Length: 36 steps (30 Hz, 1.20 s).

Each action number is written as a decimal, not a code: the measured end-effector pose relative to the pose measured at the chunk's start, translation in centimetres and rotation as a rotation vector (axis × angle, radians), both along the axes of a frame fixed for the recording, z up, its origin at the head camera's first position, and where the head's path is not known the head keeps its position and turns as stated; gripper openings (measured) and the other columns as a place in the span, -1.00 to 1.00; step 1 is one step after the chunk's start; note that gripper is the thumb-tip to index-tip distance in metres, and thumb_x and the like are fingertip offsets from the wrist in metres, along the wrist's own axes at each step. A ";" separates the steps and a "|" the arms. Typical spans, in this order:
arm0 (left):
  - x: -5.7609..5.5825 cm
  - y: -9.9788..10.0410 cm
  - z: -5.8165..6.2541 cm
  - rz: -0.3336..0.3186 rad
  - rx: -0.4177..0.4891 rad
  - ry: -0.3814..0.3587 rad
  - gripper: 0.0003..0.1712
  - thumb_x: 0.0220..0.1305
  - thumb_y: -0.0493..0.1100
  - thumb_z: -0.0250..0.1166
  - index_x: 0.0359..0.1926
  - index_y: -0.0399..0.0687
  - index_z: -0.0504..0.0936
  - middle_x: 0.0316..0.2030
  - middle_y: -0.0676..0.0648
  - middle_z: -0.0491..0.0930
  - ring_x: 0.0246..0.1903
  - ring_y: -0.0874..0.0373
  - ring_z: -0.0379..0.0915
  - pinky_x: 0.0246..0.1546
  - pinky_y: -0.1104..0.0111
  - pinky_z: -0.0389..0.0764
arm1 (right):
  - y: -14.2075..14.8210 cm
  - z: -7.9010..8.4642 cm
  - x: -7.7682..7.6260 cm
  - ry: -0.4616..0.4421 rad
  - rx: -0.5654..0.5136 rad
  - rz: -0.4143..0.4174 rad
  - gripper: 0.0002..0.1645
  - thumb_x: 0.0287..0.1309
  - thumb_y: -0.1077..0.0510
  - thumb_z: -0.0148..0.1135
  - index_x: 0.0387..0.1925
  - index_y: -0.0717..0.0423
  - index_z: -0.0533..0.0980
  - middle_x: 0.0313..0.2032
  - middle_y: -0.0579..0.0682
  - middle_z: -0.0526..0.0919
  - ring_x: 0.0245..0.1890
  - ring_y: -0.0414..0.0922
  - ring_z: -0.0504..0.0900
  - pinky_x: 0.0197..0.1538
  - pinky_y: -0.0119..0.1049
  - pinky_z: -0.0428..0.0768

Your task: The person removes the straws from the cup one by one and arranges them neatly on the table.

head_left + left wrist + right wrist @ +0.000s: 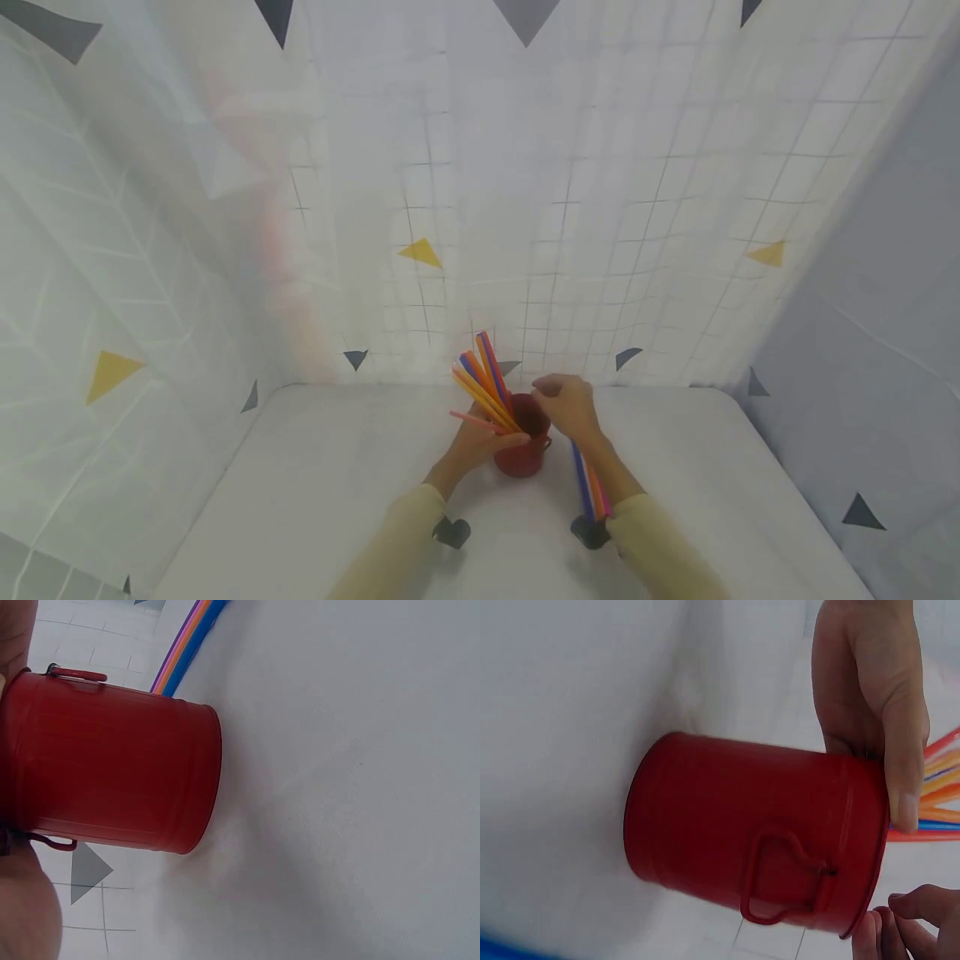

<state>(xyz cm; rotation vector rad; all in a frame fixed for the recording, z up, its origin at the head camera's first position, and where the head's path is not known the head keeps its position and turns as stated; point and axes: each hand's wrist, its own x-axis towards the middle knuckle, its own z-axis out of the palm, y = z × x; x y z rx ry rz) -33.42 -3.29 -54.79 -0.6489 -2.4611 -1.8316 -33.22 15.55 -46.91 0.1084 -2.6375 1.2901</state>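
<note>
A small red metal bucket (519,458) with side handles stands upright on the white table. My left hand (468,446) grips its near left side, the thumb lying over the rim in the right wrist view. Several coloured straws (487,379) lean out of the bucket towards the left, and one pinkish straw (474,419) slants low across the left hand. At the right side of the rim is my right hand (572,408), fingers loosely bent, nothing visible between them. In the right wrist view its fingertips (866,937) are close to the rim; whether they touch it I cannot tell.
More straws (588,483), blue, orange and pink, lie on the table beneath the right forearm. The white tabletop (315,483) extends to both sides. Behind it hangs a pale sheet (600,250) with grid lines and triangles.
</note>
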 end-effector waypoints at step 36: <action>0.8 0.0 0.9 0.014 -0.035 0.040 -0.16 0.03 0.17 0.48 0.27 0.22 0.27 0.09 0.13 0.37 0.07 0.27 0.38 0.21 0.24 0.41 | -3.9 -1.9 -0.2 -0.089 0.012 0.047 -0.77 0.06 0.13 0.44 -0.19 -0.01 0.67 -0.23 -0.08 0.72 -0.16 -0.09 0.66 -0.07 -0.12 0.65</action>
